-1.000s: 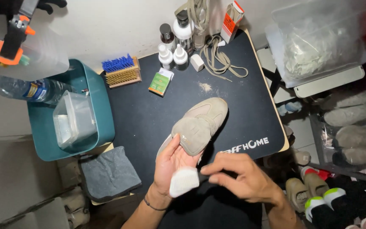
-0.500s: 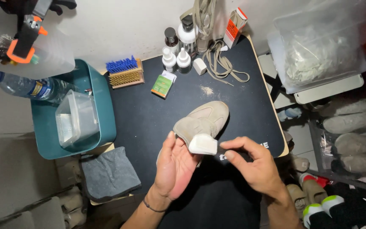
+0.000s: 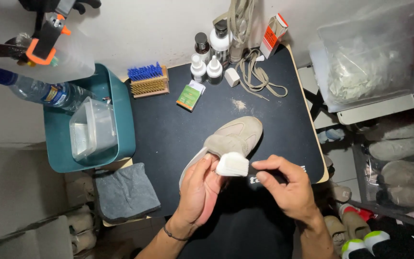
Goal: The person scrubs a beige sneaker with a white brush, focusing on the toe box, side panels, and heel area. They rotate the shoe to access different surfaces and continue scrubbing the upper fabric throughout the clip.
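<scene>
shoe: one beige suede shoe (image 3: 233, 134) over the dark worktop (image 3: 168, 139), heel in left hand (image 3: 200, 189) | sponge: one white block (image 3: 232, 164) touching shoe heel | fingers: left curled gripping shoe; right hand (image 3: 286, 189) pinched closed on sponge | bottles: four at back

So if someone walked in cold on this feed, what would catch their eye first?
Probably the beige suede shoe at the middle of the dark desk mat, propped up by the left hand while the right hand presses a white brush head against its heel end. Next, the teal bin at the mat's left edge, and the cluster of small bottles along the wall at the back.
</scene>
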